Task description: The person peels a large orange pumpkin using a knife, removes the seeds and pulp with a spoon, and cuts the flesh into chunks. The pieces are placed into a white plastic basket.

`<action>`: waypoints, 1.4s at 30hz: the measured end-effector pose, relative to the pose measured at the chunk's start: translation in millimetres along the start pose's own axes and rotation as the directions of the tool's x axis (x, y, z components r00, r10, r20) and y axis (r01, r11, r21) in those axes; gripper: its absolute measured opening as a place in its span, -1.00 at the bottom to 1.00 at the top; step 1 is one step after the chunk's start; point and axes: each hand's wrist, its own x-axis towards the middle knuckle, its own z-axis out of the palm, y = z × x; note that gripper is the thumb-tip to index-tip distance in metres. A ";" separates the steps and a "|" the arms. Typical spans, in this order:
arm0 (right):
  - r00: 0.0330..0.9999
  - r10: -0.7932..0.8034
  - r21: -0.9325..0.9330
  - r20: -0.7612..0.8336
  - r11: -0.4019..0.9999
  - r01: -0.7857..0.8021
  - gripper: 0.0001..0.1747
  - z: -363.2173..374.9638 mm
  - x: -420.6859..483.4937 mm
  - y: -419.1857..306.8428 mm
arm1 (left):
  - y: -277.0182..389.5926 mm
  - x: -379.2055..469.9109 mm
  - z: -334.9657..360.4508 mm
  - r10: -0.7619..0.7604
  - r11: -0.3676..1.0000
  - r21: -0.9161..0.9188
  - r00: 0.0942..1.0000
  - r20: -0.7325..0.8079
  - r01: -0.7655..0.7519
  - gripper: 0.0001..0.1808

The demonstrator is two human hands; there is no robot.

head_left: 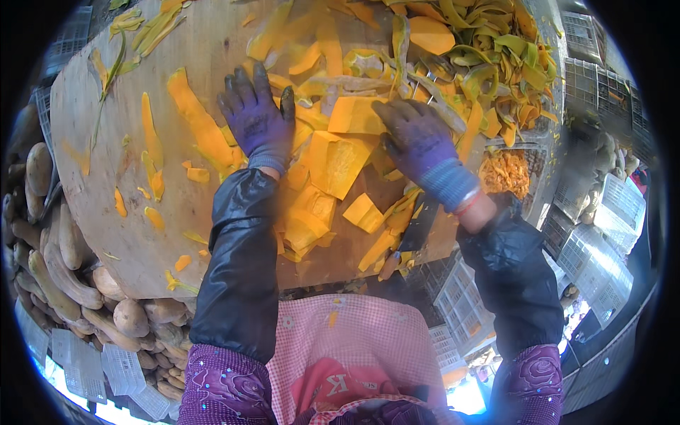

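My left hand [257,114], in a purple glove with dark, soiled fingertips, lies over orange squash pieces on a wooden board [228,32]. Its fingers are spread and grip nothing. My right hand [417,133], gloved alike, is at the right end of a peeled squash chunk [353,115]; whether it grips the chunk is unclear. Between my forearms lie a larger squash block [337,164], a cut chunk [308,218] and a small cube [364,212]. A knife [419,223] with a wooden handle rests by my right wrist, partly under peelings. Beyond that hand, a metal tool [425,85] pokes out of the scraps.
Green and orange peelings [494,58] are heaped at the board's far right. Orange pulp [504,172] fills a container beside it. Whole tan squashes [69,281] lie piled at the left. White plastic crates [619,212] stand at the right, and another crate [465,303] sits below my right forearm.
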 end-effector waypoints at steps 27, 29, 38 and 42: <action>0.933 0.301 0.708 0.197 -0.702 0.077 -0.61 94.5 -104.6 -84.4 | 60.1 -87.6 -114.0 0.287 0.050 -0.861 0.819 0.497 0.506 -0.06; 0.992 0.081 0.271 0.093 -0.961 0.053 -0.53 70.6 -99.2 -84.0 | 71.2 -73.3 -151.0 0.229 0.379 -0.875 0.885 0.405 0.302 -0.02; 0.940 0.153 0.315 -0.303 -0.915 0.251 -0.12 -145.8 21.1 -67.3 | 50.0 -10.7 -331.0 0.069 0.396 -0.918 0.997 0.046 0.015 -0.24; 0.921 0.120 0.387 -0.370 -0.881 0.270 -0.16 -245.7 108.4 -13.6 | -17.1 -79.7 -343.9 -0.081 0.467 -0.831 0.950 0.301 0.303 -0.28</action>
